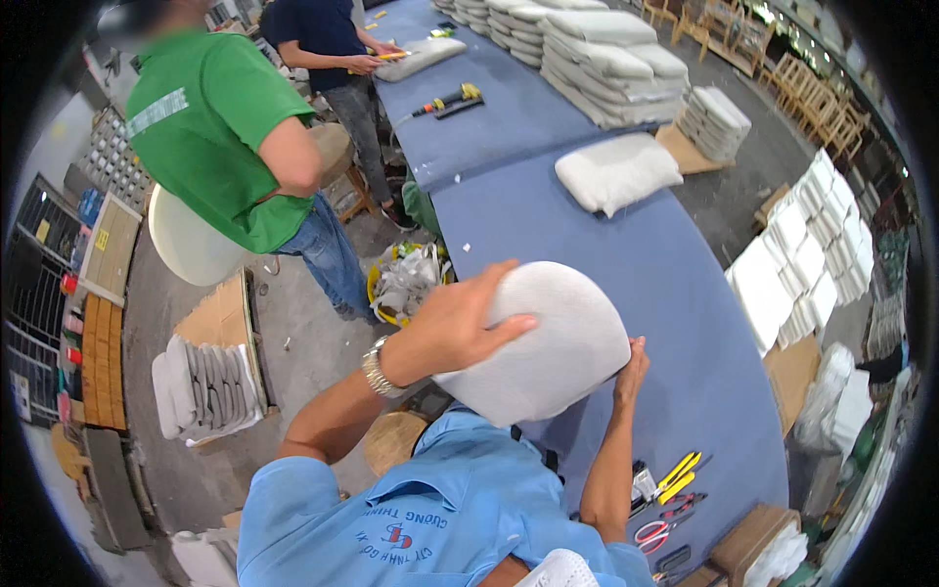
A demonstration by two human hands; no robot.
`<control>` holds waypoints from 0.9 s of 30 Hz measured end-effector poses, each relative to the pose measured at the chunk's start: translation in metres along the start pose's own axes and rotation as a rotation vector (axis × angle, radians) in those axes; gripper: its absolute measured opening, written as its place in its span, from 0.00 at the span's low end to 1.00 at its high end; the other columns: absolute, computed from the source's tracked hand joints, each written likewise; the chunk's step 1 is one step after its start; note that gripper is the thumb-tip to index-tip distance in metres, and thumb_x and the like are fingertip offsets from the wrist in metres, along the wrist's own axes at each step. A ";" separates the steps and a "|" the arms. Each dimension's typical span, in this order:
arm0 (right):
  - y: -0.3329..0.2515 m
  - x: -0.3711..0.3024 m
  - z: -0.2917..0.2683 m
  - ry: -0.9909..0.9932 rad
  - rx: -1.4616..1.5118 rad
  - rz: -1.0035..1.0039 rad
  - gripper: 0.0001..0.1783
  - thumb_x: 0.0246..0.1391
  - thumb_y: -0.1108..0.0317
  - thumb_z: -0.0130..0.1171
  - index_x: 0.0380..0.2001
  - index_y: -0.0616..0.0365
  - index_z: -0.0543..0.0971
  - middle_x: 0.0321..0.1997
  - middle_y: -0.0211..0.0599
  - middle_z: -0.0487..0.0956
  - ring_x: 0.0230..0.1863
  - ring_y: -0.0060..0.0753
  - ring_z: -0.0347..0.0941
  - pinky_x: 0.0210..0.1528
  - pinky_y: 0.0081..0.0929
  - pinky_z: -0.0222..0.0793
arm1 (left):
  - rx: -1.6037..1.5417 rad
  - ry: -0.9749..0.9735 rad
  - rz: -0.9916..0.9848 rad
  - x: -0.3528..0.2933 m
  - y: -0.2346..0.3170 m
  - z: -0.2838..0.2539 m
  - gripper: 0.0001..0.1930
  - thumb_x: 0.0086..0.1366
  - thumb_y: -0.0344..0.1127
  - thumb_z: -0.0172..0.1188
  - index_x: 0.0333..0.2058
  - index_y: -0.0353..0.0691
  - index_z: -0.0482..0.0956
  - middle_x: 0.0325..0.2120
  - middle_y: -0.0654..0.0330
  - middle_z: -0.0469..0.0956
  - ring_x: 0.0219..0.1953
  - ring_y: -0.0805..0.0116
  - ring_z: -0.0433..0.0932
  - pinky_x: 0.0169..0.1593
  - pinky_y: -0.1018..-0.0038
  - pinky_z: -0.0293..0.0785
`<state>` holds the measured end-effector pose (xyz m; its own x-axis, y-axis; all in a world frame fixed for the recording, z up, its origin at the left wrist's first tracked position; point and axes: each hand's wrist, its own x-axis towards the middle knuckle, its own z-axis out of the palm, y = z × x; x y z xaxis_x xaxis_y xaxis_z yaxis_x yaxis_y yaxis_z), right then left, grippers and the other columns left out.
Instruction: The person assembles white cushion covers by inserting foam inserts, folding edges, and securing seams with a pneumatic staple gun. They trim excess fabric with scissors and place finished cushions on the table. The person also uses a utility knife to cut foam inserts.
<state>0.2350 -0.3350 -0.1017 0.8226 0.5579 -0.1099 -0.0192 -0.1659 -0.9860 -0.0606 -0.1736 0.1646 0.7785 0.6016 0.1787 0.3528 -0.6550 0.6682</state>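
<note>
Between my two hands is a light grey, fabric-covered seat pad (562, 338), rounded on one side and tilted up above the near edge of the blue-topped table (694, 323). My left hand (460, 328) grips its left side, thumb lying over the upper face and the other fingers reaching behind the edge. At the pad's right edge, my right hand (633, 370) has its fingers closed on the rim; part of them is hidden behind it. Farther along the table lies another grey pad (619, 174).
Yellow-handled pliers (678, 477) and red-handled scissors (649, 536) lie by my right forearm. Stacked pads (616, 68) and a power tool (450, 99) occupy the far table. A person in green (220, 127) stands left, near a yellow bin (406, 279); another person (318, 44) works beyond.
</note>
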 end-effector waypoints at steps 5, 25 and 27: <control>-0.208 -0.026 0.011 -0.282 -0.003 -0.454 0.32 0.74 0.47 0.44 0.37 0.67 0.84 0.26 0.30 0.78 0.29 0.24 0.70 0.34 0.28 0.66 | 0.056 -0.164 0.256 0.041 0.043 0.032 0.38 0.72 0.50 0.59 0.66 0.24 0.59 0.50 0.33 0.78 0.44 0.35 0.82 0.49 0.50 0.80; -0.228 0.070 -0.066 -0.079 -0.090 -0.414 0.29 0.71 0.53 0.50 0.21 0.65 0.81 0.19 0.28 0.75 0.22 0.20 0.67 0.28 0.26 0.61 | -0.729 0.019 0.116 0.104 0.074 0.129 0.27 0.77 0.53 0.51 0.56 0.30 0.79 0.41 0.45 0.86 0.43 0.61 0.86 0.49 0.66 0.79; -0.224 0.074 -0.077 -0.053 -0.067 -0.440 0.29 0.70 0.53 0.50 0.21 0.65 0.82 0.18 0.27 0.76 0.22 0.21 0.67 0.28 0.27 0.60 | -0.734 -0.005 0.093 0.107 0.080 0.139 0.25 0.77 0.50 0.53 0.57 0.31 0.78 0.42 0.47 0.86 0.45 0.65 0.85 0.50 0.67 0.79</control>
<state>0.3441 -0.3190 0.1202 0.7140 0.6279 0.3097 0.3643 0.0446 -0.9302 0.1232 -0.2247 0.1368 0.7910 0.5557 0.2558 -0.1514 -0.2274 0.9620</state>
